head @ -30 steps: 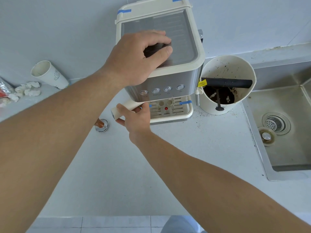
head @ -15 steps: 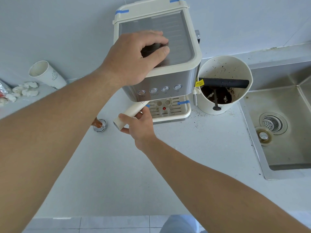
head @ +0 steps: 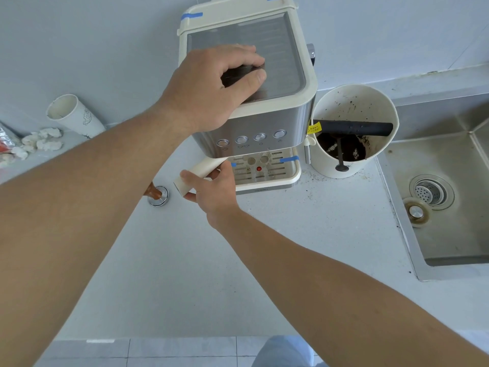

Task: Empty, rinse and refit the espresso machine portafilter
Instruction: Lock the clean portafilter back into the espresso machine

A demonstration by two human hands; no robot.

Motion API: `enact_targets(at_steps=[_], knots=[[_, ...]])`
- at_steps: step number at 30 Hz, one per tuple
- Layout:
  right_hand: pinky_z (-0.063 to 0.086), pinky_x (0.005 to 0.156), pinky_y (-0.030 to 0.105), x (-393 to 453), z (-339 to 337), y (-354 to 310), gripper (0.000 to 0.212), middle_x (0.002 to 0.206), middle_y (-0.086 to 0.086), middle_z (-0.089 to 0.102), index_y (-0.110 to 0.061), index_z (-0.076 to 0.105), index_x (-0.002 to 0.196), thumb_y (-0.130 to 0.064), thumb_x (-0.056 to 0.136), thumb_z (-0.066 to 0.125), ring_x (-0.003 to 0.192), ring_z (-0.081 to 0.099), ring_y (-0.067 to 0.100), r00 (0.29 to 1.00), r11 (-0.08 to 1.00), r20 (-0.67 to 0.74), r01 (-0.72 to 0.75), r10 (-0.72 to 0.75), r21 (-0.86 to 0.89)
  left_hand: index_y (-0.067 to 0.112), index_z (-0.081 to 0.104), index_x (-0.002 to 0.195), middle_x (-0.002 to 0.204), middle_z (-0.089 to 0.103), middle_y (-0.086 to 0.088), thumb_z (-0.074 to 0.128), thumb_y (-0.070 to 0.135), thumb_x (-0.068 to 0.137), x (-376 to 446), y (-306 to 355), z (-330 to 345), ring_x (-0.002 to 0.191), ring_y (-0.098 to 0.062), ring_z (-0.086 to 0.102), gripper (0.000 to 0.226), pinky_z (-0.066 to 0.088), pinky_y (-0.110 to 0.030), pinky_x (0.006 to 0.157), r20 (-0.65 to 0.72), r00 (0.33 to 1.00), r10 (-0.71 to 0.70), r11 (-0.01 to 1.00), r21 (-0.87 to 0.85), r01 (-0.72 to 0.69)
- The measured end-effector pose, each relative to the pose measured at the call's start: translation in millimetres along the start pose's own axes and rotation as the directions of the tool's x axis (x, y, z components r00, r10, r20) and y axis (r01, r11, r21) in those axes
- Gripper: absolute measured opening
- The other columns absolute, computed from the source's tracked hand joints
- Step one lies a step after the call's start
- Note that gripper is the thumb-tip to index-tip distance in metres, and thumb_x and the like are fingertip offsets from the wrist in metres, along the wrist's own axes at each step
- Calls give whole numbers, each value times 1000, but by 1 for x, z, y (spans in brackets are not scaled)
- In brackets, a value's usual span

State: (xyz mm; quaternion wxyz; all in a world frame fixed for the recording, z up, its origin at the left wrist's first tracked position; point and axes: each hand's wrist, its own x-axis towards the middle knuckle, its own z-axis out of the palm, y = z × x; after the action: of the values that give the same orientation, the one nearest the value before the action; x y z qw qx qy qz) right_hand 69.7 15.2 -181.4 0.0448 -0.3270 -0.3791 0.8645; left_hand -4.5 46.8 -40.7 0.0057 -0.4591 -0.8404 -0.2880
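Portafilter handle [head: 199, 172] juts left from under the one espresso machine [head: 267, 120] on the desk [head: 238, 274]; right hand [head: 215, 193] fingers curl around it. Left hand [head: 209, 83] rests fingers spread atop the machine. One knock bin [head: 354, 131], one tamper [head: 156, 194].

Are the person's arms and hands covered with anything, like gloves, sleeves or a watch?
No. Both forearms are bare for as far as the view shows them, with no sleeve edge in sight. The left hand and the right hand wear no gloves, and no rings, watch or wristband can be seen. The only clothing in view is a patch of pale blue fabric at the bottom edge.
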Motion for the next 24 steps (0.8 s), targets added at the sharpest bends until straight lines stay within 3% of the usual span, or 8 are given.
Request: enact_targets(at_steps=[9, 13, 17, 22, 24], knots=[[61, 82, 53, -12, -16, 1, 51, 108, 6, 55, -12, 51, 119, -2, 77, 79, 96, 60, 23, 999, 998, 40, 24, -22, -54, 28, 68, 119, 133, 61, 9, 52, 44, 90, 0, -1, 0, 128, 4, 48, 37, 35, -25, 111, -4, 1000, -10, 1000, -5, 10], [58, 80, 58, -22, -36, 0, 42, 101, 9, 53, -18, 54, 103, 0, 71, 74, 90, 63, 33, 996, 1000, 93, 7, -4, -28, 31, 68, 120, 135, 60, 11, 52, 48, 88, 0, -1, 0, 128, 3, 48, 39, 35, -27, 111, -5, 1000, -16, 1000, 0, 16], [60, 71, 49, -34, -52, -9, 38, 90, 10, 50, -19, 53, 103, 14, 85, 56, 66, 58, 25, 990, 999, 144, -20, 15, 32, 32, 68, 119, 135, 61, 11, 52, 49, 87, 0, -3, 1, 128, 2, 49, 39, 37, -32, 111, -8, 1000, -21, 1000, -9, 21], [57, 57, 35, -41, -48, -16, 32, 87, 14, 50, -23, 49, 100, 6, 87, 55, 59, 54, 21, 998, 995, 63, -15, 21, -94, 32, 66, 120, 136, 59, 12, 54, 50, 86, -1, -4, 2, 130, 3, 47, 40, 37, -35, 111, 8, 1000, -23, 1000, -12, 23], [57, 55, 33, -39, -46, -18, 31, 85, 11, 50, -19, 46, 108, -1, 87, 61, 56, 53, 18, 1000, 978, 25, -11, 17, -207, 33, 65, 122, 138, 58, 12, 54, 51, 85, -2, -4, 1, 131, 2, 46, 43, 37, -35, 112, 25, 1000, -18, 1000, -2, 18]])
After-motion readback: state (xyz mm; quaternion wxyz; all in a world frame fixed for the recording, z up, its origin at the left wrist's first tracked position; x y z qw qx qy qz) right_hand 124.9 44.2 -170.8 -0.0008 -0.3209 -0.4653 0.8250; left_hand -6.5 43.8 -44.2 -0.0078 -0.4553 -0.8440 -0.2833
